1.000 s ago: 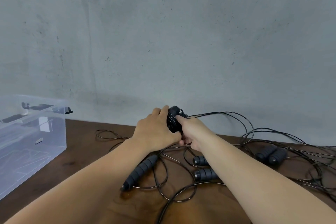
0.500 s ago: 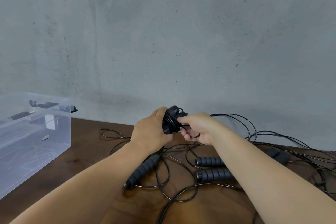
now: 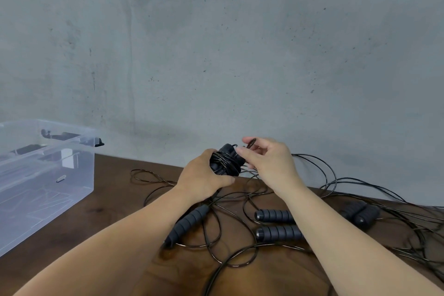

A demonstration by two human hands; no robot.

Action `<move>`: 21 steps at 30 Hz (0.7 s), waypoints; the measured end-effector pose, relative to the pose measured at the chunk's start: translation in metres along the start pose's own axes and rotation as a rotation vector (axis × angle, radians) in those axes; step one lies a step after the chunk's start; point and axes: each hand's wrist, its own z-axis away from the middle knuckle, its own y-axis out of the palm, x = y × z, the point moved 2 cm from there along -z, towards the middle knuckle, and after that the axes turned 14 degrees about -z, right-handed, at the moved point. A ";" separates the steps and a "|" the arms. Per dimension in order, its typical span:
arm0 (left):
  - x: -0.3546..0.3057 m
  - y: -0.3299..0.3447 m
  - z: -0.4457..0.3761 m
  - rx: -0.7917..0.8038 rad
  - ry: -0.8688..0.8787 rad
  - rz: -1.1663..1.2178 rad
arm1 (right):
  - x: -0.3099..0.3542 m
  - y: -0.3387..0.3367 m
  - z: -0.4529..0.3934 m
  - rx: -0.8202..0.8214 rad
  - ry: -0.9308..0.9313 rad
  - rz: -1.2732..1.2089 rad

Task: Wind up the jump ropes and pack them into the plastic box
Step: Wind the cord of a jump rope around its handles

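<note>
My left hand (image 3: pixel 204 178) grips a wound bundle of black jump rope and handles (image 3: pixel 225 160) above the table. My right hand (image 3: pixel 269 161) is raised beside the bundle and pinches a loop of its black cord (image 3: pixel 251 143) between thumb and fingers. Loose cords (image 3: pixel 216 235) trail from the bundle across the brown table. A ribbed dark handle (image 3: pixel 186 224) lies under my left forearm, and two more handles (image 3: pixel 276 224) lie side by side under my right forearm. The clear plastic box (image 3: pixel 45 182) stands open at the left.
Another pair of dark handles (image 3: pixel 360 215) lies at the right among several tangled cords (image 3: pixel 396 199). A grey concrete wall (image 3: pixel 216 43) rises right behind the table's far edge. The box has black latches (image 3: pixel 98 143) on its rim.
My right hand has lifted from beside the bundle to above it, drawing a cord loop up and over. My left hand keeps its grip on the bundle.
</note>
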 end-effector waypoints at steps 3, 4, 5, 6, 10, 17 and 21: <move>0.001 -0.001 0.001 0.007 0.000 0.025 | -0.007 -0.008 -0.002 -0.046 -0.001 -0.041; 0.001 -0.002 0.001 0.008 -0.004 0.043 | -0.009 -0.010 -0.002 -0.058 0.046 -0.116; 0.001 -0.003 0.001 0.011 -0.003 0.065 | -0.010 -0.011 -0.001 -0.070 0.082 -0.175; 0.000 -0.003 0.002 0.017 0.001 0.082 | -0.012 -0.011 -0.001 -0.087 0.101 -0.206; -0.007 0.002 0.005 0.031 0.032 0.086 | -0.015 -0.009 0.000 -0.149 0.028 -0.107; -0.005 -0.003 0.002 0.012 0.009 0.117 | -0.002 0.001 0.003 0.073 -0.033 0.118; -0.005 -0.004 0.004 0.045 0.025 0.128 | 0.009 -0.012 0.001 0.038 -0.160 0.163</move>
